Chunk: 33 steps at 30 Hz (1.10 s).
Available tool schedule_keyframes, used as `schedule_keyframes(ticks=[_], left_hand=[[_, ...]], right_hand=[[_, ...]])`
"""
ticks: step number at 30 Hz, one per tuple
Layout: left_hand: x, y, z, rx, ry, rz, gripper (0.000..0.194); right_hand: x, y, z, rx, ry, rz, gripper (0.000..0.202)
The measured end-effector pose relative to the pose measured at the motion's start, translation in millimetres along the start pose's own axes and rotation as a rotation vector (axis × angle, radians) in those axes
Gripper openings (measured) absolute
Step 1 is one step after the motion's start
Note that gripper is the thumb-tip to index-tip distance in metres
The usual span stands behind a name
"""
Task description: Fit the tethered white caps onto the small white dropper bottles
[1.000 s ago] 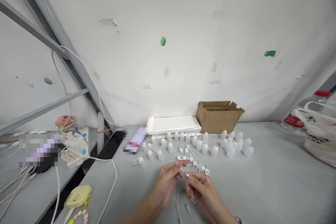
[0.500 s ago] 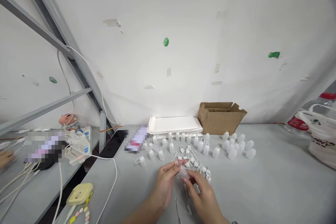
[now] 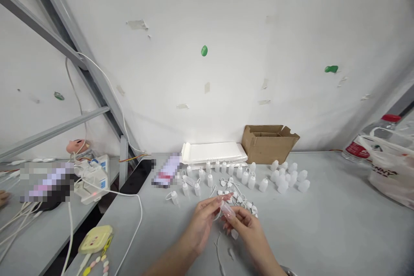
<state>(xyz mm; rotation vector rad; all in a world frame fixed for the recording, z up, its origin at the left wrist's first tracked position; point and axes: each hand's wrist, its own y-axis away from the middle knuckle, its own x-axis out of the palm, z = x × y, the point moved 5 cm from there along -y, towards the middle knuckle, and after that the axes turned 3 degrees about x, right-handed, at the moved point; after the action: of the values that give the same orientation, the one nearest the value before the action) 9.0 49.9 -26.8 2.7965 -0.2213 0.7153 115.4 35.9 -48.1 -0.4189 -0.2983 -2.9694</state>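
A small translucent bottle (image 3: 228, 210) is held in the air above the grey table (image 3: 323, 224), in front of the white caps with straps (image 3: 239, 199). Its upper end is pinched by the fingertips of the left hand (image 3: 203, 221), and its body is grasped between the thumb and fingers of the right hand (image 3: 246, 223). A thin white loop (image 3: 217, 215) is seen just beside the left fingers. The step in hand is judged to be the fitting of a cap at the upper end; whether it is already seated cannot be told, because it is covered by the fingers. For the next move, a steady hold of the body and a straight, firm push or twist at the top seem to be called for. Capped bottles (image 3: 251, 182) are placed beyond the hands, and bottles without visible caps (image 3: 283, 186) are gathered to the right.
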Motion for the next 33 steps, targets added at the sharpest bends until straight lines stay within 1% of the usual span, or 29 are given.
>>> schedule_keyframes(ticks=[2, 5, 9, 11, 13, 16, 19, 22, 24, 25, 27, 29, 31, 33], left_hand=[[-0.9, 0, -5, 0.001, 0.016, 0.004, 0.032], [-0.7, 2, -6, -0.014, 0.014, -0.013, 0.036], [-2.7, 2, -4, 0.034, 0.01, -0.061, 0.035], [-5.3, 1, 0, 0.056, 0.014, -0.089, 0.033], [-7.8, -1, 5, 0.062, 0.02, -0.108, 0.034], [-8.7, -3, 9, 0.111, -0.013, -0.104, 0.035], [-3.8, -2, 5, 0.192, -0.096, -0.047, 0.035], [2.2, 1, 0, 0.23, -0.184, 0.007, 0.035], [1.9, 2, -3, 0.244, -0.225, -0.008, 0.035], [-0.2, 2, -3, 0.247, -0.235, -0.037, 0.034], [-6.9, 1, -3, 0.238, -0.231, -0.128, 0.032], [-12.4, 2, -1, 0.21, -0.213, -0.201, 0.032], [-13.8, 3, 1, 0.189, -0.193, -0.228, 0.034], [-11.8, 3, 1, 0.188, -0.181, -0.222, 0.037]], right_hand=[[-6, 4, 8, -0.07, 0.077, -0.098, 0.037], [-10, 10, 11, -0.166, 0.198, -0.188, 0.034], [-14, 15, 6, -0.241, 0.316, -0.266, 0.031], [-13, 14, 5, -0.233, 0.305, -0.257, 0.031], [-11, 12, 4, -0.185, 0.231, -0.207, 0.033], [-5, 8, 2, -0.06, 0.077, -0.082, 0.038], [0, 6, 2, 0.04, -0.085, 0.042, 0.037], [4, 5, 1, 0.131, -0.274, 0.186, 0.038], [6, 5, -1, 0.197, -0.328, 0.267, 0.038], [6, 4, -2, 0.207, -0.312, 0.279, 0.038], [3, 2, -2, 0.156, -0.198, 0.234, 0.036], [-1, 1, 0, 0.036, -0.033, 0.114, 0.033], [-5, 4, 3, -0.091, 0.112, -0.035, 0.033], [-6, 8, 4, -0.158, 0.184, -0.126, 0.031]])
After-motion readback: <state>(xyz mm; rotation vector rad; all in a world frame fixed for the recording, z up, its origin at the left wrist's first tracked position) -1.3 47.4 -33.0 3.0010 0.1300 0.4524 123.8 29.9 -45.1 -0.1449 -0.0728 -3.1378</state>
